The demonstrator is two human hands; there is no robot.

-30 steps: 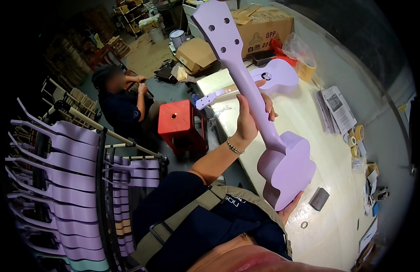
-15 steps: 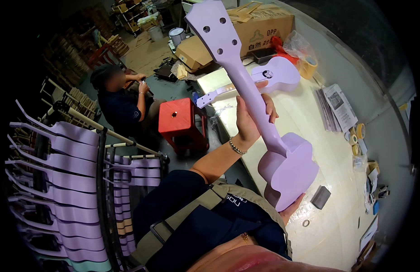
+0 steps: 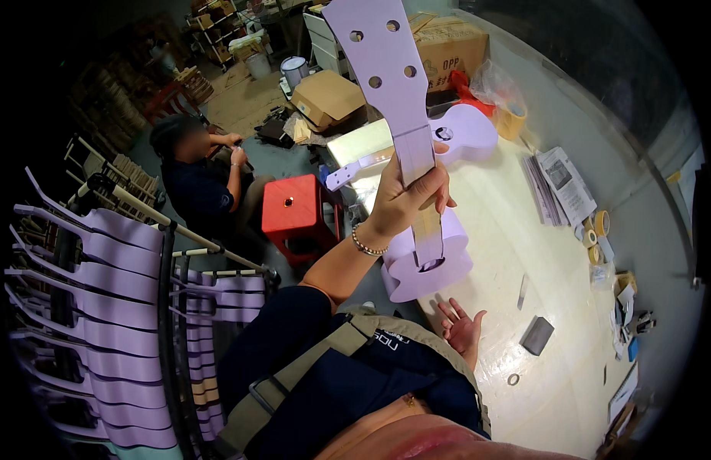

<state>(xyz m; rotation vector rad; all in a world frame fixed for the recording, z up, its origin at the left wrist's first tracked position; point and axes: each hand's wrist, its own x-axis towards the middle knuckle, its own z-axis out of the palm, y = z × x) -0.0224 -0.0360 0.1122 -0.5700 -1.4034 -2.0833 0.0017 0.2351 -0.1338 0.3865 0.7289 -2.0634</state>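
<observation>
Your left hand (image 3: 411, 192) wraps firmly around the neck of a lilac ukulele (image 3: 414, 147), held up before you at the pale worktable (image 3: 547, 261), headstock pointing away. Your right hand (image 3: 464, 328), palm up and fingers spread, sits just below the instrument's body, apart from it.

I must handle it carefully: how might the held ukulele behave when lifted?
The ukulele is probably light for its size: the sound hole suggests a hollow body. Its wide body, out beyond the left hand, might swing. It seems stiff, its neck straight.
</observation>
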